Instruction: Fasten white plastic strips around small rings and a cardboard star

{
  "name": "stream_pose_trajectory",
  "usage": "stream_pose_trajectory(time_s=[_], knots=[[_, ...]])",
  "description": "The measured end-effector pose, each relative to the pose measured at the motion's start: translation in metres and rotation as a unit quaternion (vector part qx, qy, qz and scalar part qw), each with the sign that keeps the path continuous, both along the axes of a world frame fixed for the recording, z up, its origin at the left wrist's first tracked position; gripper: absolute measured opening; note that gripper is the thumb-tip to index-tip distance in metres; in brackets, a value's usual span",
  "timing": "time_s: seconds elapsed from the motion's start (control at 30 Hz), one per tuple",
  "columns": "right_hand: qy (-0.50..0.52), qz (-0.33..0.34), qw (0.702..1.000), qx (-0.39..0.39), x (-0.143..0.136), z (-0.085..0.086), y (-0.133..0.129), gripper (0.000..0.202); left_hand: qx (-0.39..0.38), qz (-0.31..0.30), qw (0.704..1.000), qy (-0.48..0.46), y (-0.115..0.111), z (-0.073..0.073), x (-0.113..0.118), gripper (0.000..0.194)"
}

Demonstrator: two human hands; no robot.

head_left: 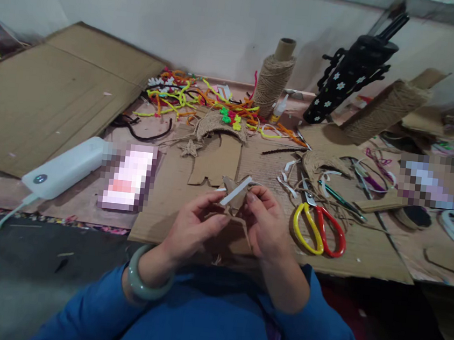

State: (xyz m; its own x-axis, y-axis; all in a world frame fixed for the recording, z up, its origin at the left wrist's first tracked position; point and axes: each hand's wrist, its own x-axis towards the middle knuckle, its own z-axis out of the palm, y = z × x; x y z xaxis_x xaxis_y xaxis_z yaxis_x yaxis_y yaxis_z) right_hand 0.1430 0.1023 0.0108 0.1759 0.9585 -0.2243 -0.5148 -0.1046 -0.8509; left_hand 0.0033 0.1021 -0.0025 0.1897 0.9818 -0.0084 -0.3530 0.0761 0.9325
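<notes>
Between my hands, over the front of the cardboard mat (166, 207), is a small cardboard star (240, 199) with a white strip (236, 190) lying slantwise across it. My left hand (197, 223) pinches the star's left side. On the other side, the fingers of my right hand (265, 220) close on its right edge near the strip's upper end. Just beyond lie a cut cardboard piece (216, 161), a twine-wrapped star (188, 148) and a twine-wrapped crescent (219, 126) with small green, red and yellow flowers. Scissors (314, 228) with yellow and red handles rest right of my right hand.
Coloured pipe cleaners (186, 98) are heaped at the back. Two twine spools (275, 80) (387, 111), a glue bottle (278, 110) and a black flowered holder (337, 84) stand near the wall. A white power bank (65, 166), a phone (128, 178) and a large cardboard sheet (56, 92) lie left.
</notes>
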Motion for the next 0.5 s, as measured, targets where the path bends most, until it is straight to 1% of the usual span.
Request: stream_pose_trajectory(time_s=[0.07,0.13,0.17,0.23,0.3,0.33,0.4,0.47,0.5], knots=[[0.021,-0.013,1.0,-0.001,-0.007,-0.003,-0.002,0.027,0.013,0.018,0.999,0.027,0.001,0.001,0.003,0.024],[0.011,-0.008,1.0,0.006,-0.01,-0.006,-0.004,0.026,0.001,0.035,0.999,0.019,0.003,0.002,0.006,0.018],[-0.002,0.007,1.0,0.012,-0.01,-0.006,-0.006,0.025,-0.017,0.037,0.999,0.006,0.003,0.003,0.006,0.017],[-0.045,0.067,0.996,0.025,-0.005,-0.007,-0.01,0.023,-0.056,0.041,0.997,-0.023,0.005,0.005,0.006,0.016],[-0.109,0.118,0.986,0.044,0.004,-0.007,-0.013,0.02,-0.079,0.042,0.995,-0.037,0.006,0.007,0.004,0.014],[-0.144,0.12,0.981,0.056,0.009,-0.007,-0.014,0.02,-0.081,0.04,0.995,-0.034,0.006,0.007,0.003,0.013],[-0.202,0.081,0.972,0.089,0.017,-0.006,-0.014,0.023,-0.073,0.021,0.997,-0.011,0.006,0.008,0.001,0.011],[-0.235,0.047,0.964,0.114,0.021,-0.005,-0.013,0.026,-0.058,-0.009,0.998,0.02,0.005,0.008,0.0,0.009],[-0.244,0.043,0.961,0.12,0.02,-0.005,-0.012,0.028,-0.049,-0.019,0.998,0.033,0.005,0.008,0.0,0.008]])
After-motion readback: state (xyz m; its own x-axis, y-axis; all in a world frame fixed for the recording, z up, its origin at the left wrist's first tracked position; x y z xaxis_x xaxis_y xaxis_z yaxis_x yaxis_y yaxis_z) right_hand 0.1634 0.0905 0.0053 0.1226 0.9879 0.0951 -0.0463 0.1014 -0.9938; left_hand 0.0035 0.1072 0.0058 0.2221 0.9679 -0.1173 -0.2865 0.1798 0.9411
